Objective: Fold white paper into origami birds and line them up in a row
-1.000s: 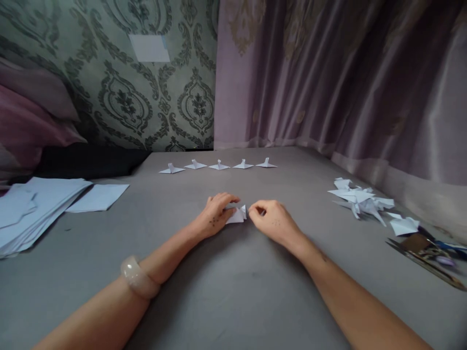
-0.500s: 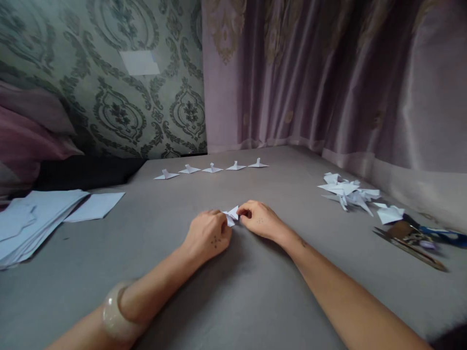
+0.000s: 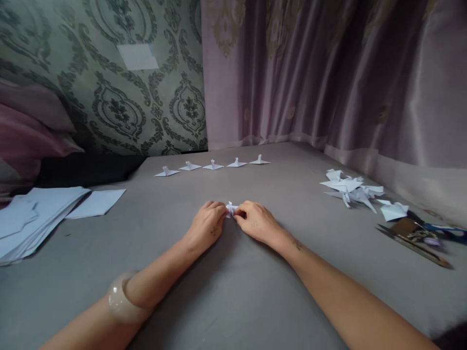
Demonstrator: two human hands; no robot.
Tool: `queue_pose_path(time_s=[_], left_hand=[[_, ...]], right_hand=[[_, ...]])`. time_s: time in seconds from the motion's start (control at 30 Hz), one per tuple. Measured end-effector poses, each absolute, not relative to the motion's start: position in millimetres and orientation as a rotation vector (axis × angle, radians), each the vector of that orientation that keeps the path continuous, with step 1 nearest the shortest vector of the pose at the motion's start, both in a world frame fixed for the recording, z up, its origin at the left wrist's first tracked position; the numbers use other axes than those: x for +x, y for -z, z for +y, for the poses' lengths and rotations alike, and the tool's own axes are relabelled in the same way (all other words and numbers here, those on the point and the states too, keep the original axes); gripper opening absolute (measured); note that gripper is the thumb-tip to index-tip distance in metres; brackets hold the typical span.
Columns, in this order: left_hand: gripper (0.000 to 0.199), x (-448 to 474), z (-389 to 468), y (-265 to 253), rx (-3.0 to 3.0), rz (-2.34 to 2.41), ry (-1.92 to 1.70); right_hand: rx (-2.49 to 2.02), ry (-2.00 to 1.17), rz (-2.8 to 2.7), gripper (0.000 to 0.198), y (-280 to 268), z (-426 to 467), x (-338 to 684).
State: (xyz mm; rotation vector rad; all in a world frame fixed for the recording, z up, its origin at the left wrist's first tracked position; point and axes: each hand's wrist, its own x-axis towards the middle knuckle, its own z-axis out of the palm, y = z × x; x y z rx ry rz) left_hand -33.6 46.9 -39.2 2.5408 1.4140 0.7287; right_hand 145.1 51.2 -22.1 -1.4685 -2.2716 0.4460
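A small folded white paper crane is pinched between my two hands, low over the grey surface. My left hand closes on its left side, with the fingertips partly hidden behind the knuckles. On the opposite side, my right hand grips the paper between thumb and curled fingers. Much of the crane is covered by my fingers; a small upright tip shows between them. Farther back stands a row of several similar paper cranes with wings spread flat.
At the right lies a pile of folded white paper cranes, near scissors with a blue handle beside them. Stacked white paper sheets lie at the left. Behind are a dark cloth and purple curtains.
The crane has turned between my hands, so its upright tip now shows in the middle. My left hand has shifted slightly up and left; my right hand has moved a little left.
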Motion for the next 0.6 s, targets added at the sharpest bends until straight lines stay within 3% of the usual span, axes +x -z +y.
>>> queue_pose_path(time_s=[0.27, 0.43, 0.6], left_hand=[[0.011, -19.5, 39.4, 25.4, 2.171, 1.632, -0.881], [0.022, -12.9, 41.9, 25.2, 2.127, 1.699, -0.923], [0.015, -13.6, 44.8, 26.2, 2.154, 1.706, -0.913]], right_hand=[[-1.51, -0.434, -2.261, 0.018, 25.4, 52.7, 142.5], [-1.522, -0.409, -2.251, 0.02, 26.6, 52.6, 142.5], [-1.515, -0.417, -2.262, 0.02, 26.1, 52.7, 142.6]])
